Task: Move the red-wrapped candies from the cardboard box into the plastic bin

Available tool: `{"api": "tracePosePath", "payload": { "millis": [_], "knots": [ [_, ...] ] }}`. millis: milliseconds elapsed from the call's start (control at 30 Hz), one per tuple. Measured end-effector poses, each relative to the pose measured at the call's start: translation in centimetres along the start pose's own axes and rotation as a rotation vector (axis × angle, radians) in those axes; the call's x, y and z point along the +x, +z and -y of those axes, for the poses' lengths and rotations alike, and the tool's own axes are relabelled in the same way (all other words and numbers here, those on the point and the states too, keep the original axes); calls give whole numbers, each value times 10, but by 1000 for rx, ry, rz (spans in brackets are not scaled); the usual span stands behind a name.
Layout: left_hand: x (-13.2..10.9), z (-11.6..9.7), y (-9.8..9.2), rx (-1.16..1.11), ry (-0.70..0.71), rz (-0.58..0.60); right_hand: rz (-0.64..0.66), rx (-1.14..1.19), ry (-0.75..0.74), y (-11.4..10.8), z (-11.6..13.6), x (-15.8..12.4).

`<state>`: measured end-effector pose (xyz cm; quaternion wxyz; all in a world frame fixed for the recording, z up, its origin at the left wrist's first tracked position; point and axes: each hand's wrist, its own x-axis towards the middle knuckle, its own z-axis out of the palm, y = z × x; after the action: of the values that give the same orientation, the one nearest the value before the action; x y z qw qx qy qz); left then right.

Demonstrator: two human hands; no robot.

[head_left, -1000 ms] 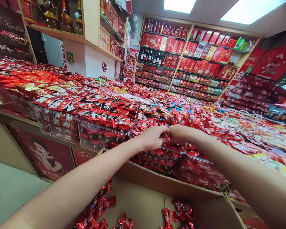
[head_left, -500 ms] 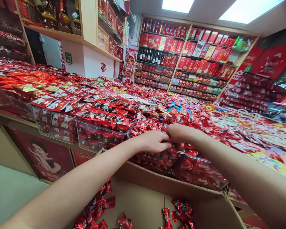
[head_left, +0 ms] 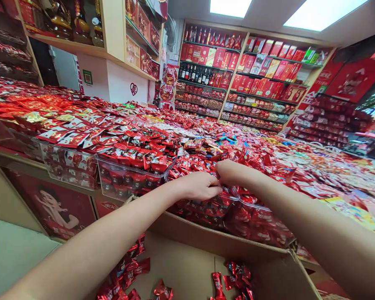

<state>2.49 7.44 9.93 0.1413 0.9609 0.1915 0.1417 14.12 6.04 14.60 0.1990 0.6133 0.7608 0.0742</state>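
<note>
My left hand [head_left: 203,186] and my right hand [head_left: 228,171] meet over a clear plastic bin [head_left: 236,200] heaped with red-wrapped candies [head_left: 192,164]. The left hand's fingers are curled, with the thumb lying near them. My right hand is bent down at the wrist, and its curled fingers are mostly hidden behind the left fingertips. Whatever they hold, if anything, I cannot make out. Below my forearms stands an open cardboard box [head_left: 187,225]. Twisted red candies [head_left: 218,285] lie on its bottom in loose groups, on the left and on the right.
Neighbouring clear bins [head_left: 129,185] of wrapped sweets line the counter front. A wide bed of mixed candies [head_left: 315,175] spreads behind and to the right. Shelves [head_left: 229,89] with bottles and red boxes stand at the back. A wooden cabinet [head_left: 115,29] overhangs on the left.
The view has shifted slightly, so everything sits a little further left in the picture. Both hands stay together over the same bin, with hardly any change in pose.
</note>
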Motion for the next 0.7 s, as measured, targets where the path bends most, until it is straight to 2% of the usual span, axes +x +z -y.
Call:
{"api": "tracePosePath", "payload": {
  "millis": [133,300,533,700],
  "knots": [
    [0,-2,-2,6,4,15,39,-75,5,1,0,0],
    [1,-3,-3,-41,-30,87,79,-72,-39,5,-4,1],
    [3,-3,-4,-48,-19,132,16,-104,-56,4,-2,1],
    [3,-3,-3,-57,-41,121,38,-83,-57,4,-2,-3]
  ]
}}
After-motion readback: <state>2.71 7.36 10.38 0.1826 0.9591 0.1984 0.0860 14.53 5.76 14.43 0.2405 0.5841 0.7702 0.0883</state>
